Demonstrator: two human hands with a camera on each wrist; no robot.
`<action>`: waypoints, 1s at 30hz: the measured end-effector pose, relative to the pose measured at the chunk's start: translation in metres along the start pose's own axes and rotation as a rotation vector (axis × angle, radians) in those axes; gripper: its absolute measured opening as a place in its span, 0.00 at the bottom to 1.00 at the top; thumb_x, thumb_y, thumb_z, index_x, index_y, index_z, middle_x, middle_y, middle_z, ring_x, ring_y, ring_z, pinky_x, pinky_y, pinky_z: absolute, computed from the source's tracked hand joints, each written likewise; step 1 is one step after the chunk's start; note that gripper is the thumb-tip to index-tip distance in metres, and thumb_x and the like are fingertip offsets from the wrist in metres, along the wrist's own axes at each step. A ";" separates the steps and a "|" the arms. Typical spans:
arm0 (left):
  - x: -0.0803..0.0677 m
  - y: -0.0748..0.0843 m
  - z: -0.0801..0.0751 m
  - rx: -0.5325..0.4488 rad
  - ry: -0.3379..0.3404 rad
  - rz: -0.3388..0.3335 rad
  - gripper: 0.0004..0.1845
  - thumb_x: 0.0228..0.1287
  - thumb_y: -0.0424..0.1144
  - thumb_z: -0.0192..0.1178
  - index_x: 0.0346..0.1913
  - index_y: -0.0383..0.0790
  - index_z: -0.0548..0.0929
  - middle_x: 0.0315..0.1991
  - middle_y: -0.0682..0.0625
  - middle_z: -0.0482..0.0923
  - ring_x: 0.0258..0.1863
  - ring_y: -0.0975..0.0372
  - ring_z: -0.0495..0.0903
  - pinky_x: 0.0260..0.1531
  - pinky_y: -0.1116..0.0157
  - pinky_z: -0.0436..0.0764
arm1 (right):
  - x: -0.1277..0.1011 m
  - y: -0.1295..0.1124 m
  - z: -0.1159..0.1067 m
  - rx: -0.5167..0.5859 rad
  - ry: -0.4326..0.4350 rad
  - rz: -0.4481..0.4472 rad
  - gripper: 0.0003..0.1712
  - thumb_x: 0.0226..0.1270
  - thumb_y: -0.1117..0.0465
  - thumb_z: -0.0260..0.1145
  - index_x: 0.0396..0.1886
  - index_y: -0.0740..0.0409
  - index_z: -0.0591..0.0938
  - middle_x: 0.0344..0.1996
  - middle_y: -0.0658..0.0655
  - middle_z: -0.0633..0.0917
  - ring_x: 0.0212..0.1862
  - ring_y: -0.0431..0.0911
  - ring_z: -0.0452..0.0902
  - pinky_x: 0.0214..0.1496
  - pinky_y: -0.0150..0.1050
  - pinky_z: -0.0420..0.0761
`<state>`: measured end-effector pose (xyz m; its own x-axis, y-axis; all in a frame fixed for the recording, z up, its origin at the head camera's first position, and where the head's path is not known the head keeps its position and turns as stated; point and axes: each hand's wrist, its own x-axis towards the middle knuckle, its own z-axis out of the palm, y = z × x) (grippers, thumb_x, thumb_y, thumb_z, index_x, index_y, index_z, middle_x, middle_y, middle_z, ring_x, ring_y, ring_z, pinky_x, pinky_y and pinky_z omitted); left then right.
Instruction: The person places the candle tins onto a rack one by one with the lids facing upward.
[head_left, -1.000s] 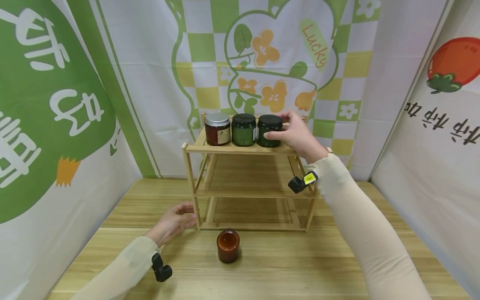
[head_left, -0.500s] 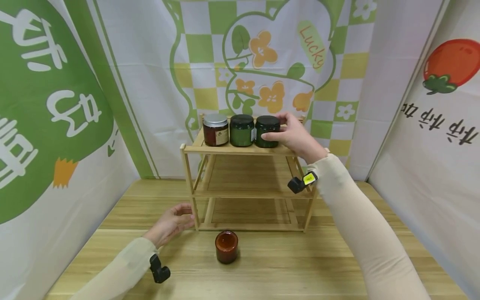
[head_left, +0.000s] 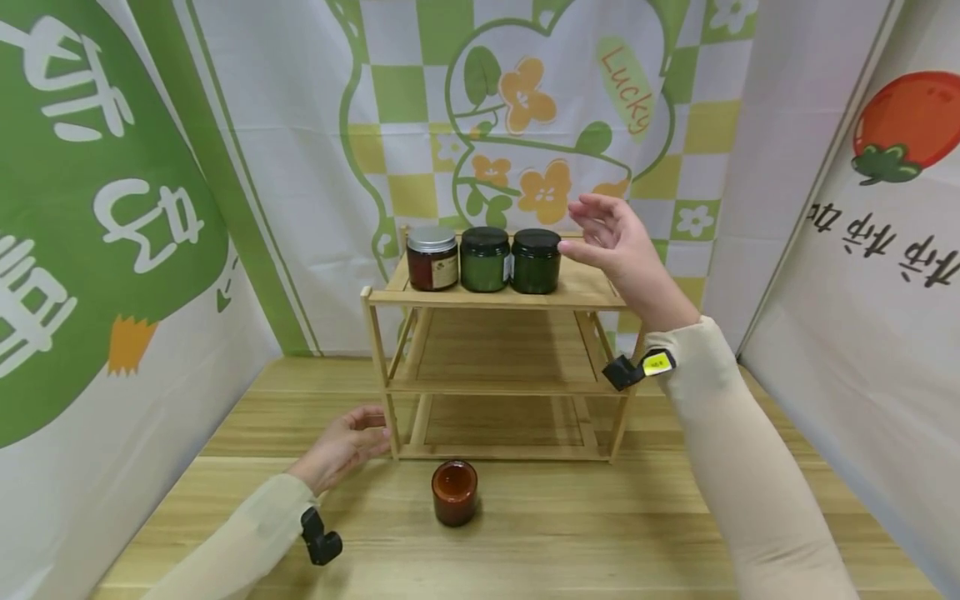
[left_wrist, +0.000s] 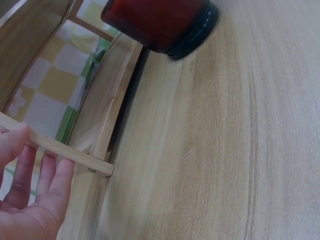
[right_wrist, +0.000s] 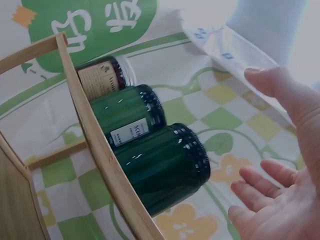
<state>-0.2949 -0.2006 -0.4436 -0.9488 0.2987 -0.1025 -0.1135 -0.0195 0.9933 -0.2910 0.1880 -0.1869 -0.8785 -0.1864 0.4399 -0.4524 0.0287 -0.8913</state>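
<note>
Three lidded jars stand in a row on the top tier of a wooden shelf rack (head_left: 502, 387): a brown jar with a silver lid (head_left: 432, 258), a green jar (head_left: 485, 260) and a darker green jar (head_left: 536, 262) at the right end. Just right of that last jar is my right hand (head_left: 626, 250), fingers spread; the right wrist view shows a gap between hand and jar. Low at the rack's left side, my left hand (head_left: 348, 446) pinches the front leg (left_wrist: 65, 148) between thumb and fingers. An amber glass jar (head_left: 454, 493) sits on the table before the rack.
The rack's middle shelf (head_left: 502, 346) and bottom shelf (head_left: 498, 421) lie below the jars. Printed cloth (head_left: 300, 167) hangs behind and on both sides of the wooden table (head_left: 585, 533).
My right hand has let go of the darker green jar and moved up and right. The jars stay in place, and my left hand keeps its hold on the leg.
</note>
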 end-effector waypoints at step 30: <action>-0.001 -0.001 0.000 0.006 -0.001 -0.003 0.27 0.68 0.29 0.56 0.66 0.28 0.60 0.56 0.44 0.66 0.49 0.60 0.76 0.59 0.61 0.79 | -0.096 0.097 0.037 0.215 -0.401 -0.430 0.40 0.57 0.73 0.70 0.65 0.73 0.60 0.63 0.60 0.71 0.67 0.48 0.67 0.73 0.40 0.67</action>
<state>-0.2941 -0.2010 -0.4441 -0.9481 0.2999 -0.1058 -0.1148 -0.0125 0.9933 -0.2447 0.1720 -0.3200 -0.4800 -0.4929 0.7257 -0.6748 -0.3210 -0.6645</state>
